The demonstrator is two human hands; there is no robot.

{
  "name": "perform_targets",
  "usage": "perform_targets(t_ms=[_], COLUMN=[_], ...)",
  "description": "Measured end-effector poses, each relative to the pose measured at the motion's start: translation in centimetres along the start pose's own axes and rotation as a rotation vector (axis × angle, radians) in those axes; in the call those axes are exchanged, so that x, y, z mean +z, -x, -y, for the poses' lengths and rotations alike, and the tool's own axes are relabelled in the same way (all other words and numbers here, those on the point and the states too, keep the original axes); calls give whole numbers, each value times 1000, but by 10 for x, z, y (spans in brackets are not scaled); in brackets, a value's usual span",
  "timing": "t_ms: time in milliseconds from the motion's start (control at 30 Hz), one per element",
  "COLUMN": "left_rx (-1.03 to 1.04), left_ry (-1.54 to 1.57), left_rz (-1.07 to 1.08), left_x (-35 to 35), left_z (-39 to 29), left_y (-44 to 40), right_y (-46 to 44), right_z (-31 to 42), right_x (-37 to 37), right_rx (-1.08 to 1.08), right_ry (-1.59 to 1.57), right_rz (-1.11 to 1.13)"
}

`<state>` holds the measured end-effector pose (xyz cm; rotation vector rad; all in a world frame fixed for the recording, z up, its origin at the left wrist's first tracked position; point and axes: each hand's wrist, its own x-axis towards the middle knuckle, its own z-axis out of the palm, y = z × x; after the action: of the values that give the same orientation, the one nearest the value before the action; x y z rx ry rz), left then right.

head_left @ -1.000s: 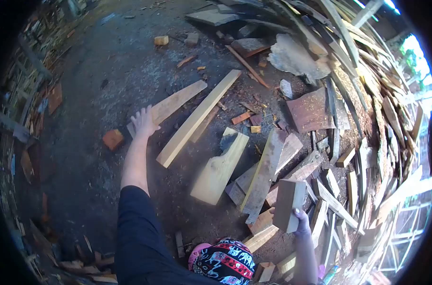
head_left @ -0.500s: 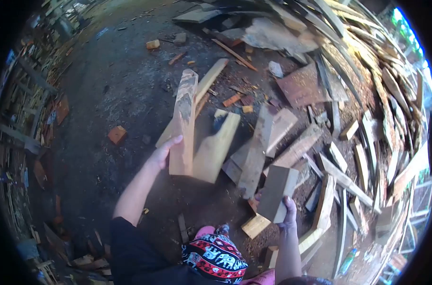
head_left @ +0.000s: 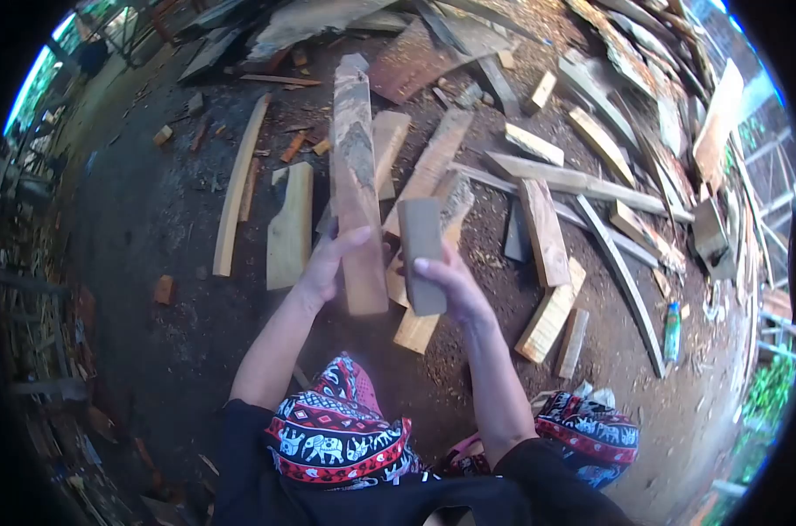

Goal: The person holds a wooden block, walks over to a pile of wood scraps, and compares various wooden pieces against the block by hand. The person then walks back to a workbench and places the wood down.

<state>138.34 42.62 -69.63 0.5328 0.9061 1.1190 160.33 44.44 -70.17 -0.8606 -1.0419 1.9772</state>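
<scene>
My left hand (head_left: 329, 263) is closed round the lower part of a long wooden plank (head_left: 358, 184). The plank stands nearly upright in view, with a rough dark-stained patch on its upper face. In my right hand (head_left: 459, 285) is a short grey-brown wooden block (head_left: 422, 254), gripped from its right side with the thumb across the front. Block and plank are close side by side, with a narrow gap between them. Below them on the ground lies a pale wood offcut (head_left: 417, 330), partly hidden. A notched pale board (head_left: 290, 228) lies left of my left hand.
Loose timber covers the ground to the right, including a reddish-brown block (head_left: 544, 232) and a thin grey strip (head_left: 621, 285). A green bottle (head_left: 672, 331) stands or lies at the right. A long curved slat (head_left: 241, 188) lies at the left, and slabs are heaped farther back.
My view has swung to the right. The block in my right hand has come in beside the plank, which my left hand still holds and has turned more upright.
</scene>
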Motion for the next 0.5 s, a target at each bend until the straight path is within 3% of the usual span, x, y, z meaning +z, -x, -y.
perform_targets(t_ms=[33, 100, 233, 300, 433, 500], left_rx=[-18, 215, 119, 184, 257, 452], left_ry=[-3, -337, -458, -857, -821, -1216], left_rz=[9, -149, -230, -318, -128, -245], left_x=[10, 31, 49, 56, 78, 57], left_z=[4, 15, 64, 95, 114, 127], left_y=[-7, -20, -69, -96, -95, -93], right_y=[9, 19, 37, 55, 81, 89], right_z=[12, 21, 22, 33, 37, 40], right_x=[-10, -33, -100, -115, -158, -165], right_rx=[36, 2, -50, -139, -267, -347], right_ry=[-31, -53, -251, -309, -409, -467], right_rz=[-27, -180, -434, -518, -501, -512])
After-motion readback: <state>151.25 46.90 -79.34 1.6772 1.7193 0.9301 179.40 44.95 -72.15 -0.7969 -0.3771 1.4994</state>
